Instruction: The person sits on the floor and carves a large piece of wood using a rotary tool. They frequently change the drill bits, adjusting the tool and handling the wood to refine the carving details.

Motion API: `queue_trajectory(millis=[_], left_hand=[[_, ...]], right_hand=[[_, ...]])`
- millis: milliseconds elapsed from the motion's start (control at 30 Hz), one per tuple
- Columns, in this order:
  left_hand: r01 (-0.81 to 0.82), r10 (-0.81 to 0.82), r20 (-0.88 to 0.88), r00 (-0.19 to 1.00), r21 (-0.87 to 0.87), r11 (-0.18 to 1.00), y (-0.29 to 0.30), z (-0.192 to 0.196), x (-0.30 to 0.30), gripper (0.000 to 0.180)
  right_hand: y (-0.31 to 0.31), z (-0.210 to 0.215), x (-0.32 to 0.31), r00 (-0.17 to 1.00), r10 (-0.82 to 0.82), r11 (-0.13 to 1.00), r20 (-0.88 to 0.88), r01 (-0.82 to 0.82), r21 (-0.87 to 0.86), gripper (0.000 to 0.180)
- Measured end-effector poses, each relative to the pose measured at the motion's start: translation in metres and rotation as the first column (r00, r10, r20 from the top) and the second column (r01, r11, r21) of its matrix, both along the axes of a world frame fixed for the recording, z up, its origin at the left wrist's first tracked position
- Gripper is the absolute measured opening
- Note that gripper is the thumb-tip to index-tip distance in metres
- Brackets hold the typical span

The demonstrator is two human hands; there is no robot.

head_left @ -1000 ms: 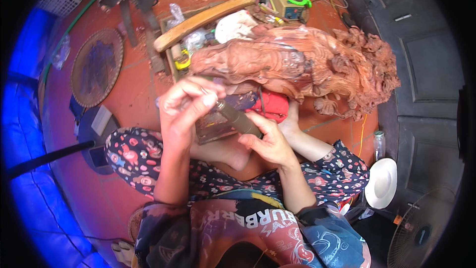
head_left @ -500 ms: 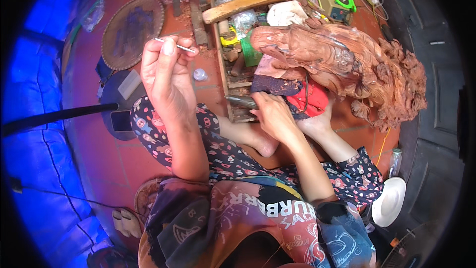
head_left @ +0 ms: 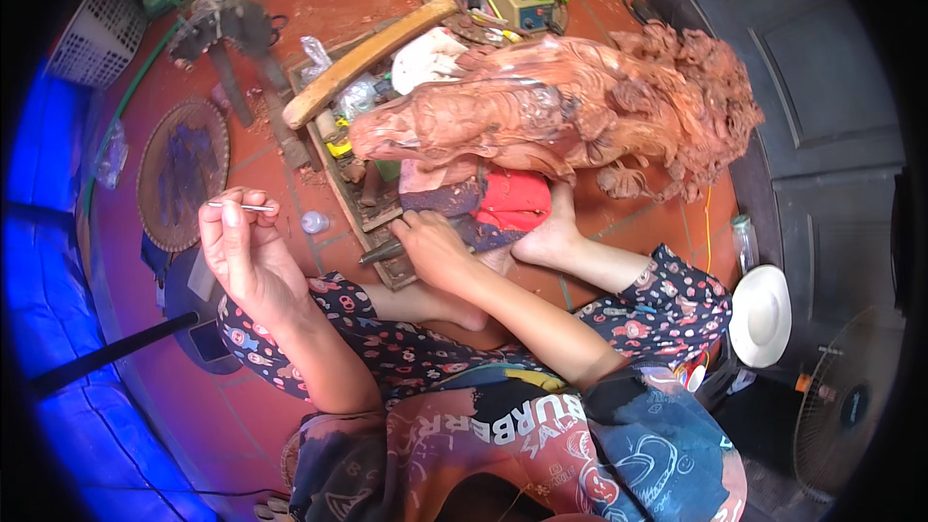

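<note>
The carved wood sculpture (head_left: 570, 111) lies on the floor ahead of the person, its bulk to the right. Just left of it sits a shallow wooden tray (head_left: 333, 174), with a long wooden mallet (head_left: 367, 58) lying across its far end. Left of the tray is a round woven mat (head_left: 182, 174). The right hand (head_left: 435, 251) rests at the tray's near edge, on a rod-like tool (head_left: 380, 252) (partly hidden under the fingers). The left hand (head_left: 242, 256), raised well left of the tray, pinches a thin metal bit (head_left: 240, 206). A small glass bulb (head_left: 313, 222) lies between hand and tray.
</note>
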State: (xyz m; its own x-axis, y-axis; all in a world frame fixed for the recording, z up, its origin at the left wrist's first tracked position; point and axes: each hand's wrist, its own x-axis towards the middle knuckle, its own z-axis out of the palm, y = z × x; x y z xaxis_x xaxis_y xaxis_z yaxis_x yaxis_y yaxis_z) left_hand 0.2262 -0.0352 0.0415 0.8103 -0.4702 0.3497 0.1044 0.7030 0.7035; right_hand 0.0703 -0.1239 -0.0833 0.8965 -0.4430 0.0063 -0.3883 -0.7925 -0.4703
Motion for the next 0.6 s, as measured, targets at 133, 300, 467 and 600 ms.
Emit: queue_trajectory(millis=[133,300,467,600], left_hand=[[-0.010,0.012,-0.013,1.000,0.099,0.995,-0.005,-0.006,-0.004,0.010],[0.015,-0.019,0.012,1.000,0.254,0.967,-0.004,-0.018,0.004,0.020],[0.091,-0.105,0.028,0.994,0.303,0.949,-0.022,-0.035,0.008,0.021],[0.014,-0.049,0.073,0.996,0.413,0.911,-0.030,-0.022,-0.002,0.023]], right_hand=[[0.005,-0.020,-0.006,0.998,-0.066,0.992,-0.006,0.065,-0.104,0.015],[0.020,0.022,-0.055,0.971,-0.143,0.987,0.189,0.126,0.100,0.017],[0.009,0.093,-0.209,0.853,-0.283,0.867,0.439,0.031,0.498,0.030],[0.014,0.152,-0.373,0.258,-0.884,0.465,0.390,0.557,0.688,0.016]])
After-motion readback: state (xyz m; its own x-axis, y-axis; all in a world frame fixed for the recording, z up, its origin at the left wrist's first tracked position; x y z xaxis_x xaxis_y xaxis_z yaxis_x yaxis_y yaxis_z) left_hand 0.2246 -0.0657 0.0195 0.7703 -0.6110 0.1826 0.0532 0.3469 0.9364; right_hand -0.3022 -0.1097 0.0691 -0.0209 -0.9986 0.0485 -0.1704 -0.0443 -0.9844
